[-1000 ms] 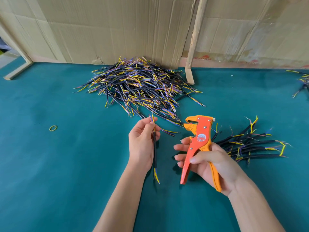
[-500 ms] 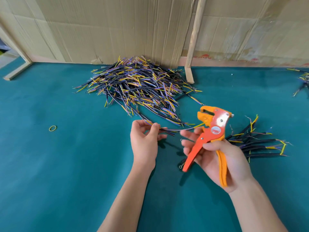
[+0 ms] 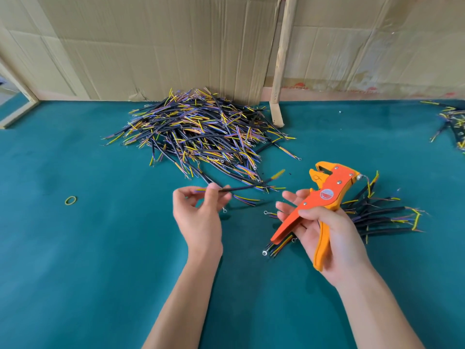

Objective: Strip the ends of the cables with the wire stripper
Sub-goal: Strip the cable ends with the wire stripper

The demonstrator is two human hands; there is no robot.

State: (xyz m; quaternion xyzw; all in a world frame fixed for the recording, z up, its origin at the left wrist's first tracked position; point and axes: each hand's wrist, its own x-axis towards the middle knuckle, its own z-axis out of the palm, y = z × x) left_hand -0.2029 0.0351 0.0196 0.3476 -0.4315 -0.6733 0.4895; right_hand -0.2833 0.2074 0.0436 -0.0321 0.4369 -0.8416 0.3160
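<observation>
My left hand (image 3: 198, 215) pinches a black cable (image 3: 241, 188) between thumb and fingers. The cable lies nearly level, and its yellow wire end (image 3: 278, 173) points right toward the stripper. My right hand (image 3: 327, 230) grips the orange wire stripper (image 3: 324, 197) by its handles, jaws up and facing left, handles spread apart. The cable's tip is a short way left of the jaws and does not touch them. A big pile of black cables (image 3: 198, 137) with yellow and purple wire ends lies behind my hands. A smaller bunch of cables (image 3: 382, 215) lies under and right of my right hand.
The table is covered in teal cloth (image 3: 88, 248). Cardboard sheets (image 3: 151, 46) and a wooden post (image 3: 281, 59) stand along the back. A small yellow-green rubber band (image 3: 70, 200) lies at the left. More cables (image 3: 453, 122) sit at the far right edge.
My left hand has turned the cable from hanging upright to nearly level, its end toward the stripper. My right hand has tilted the stripper's head to the right and lifted it slightly.
</observation>
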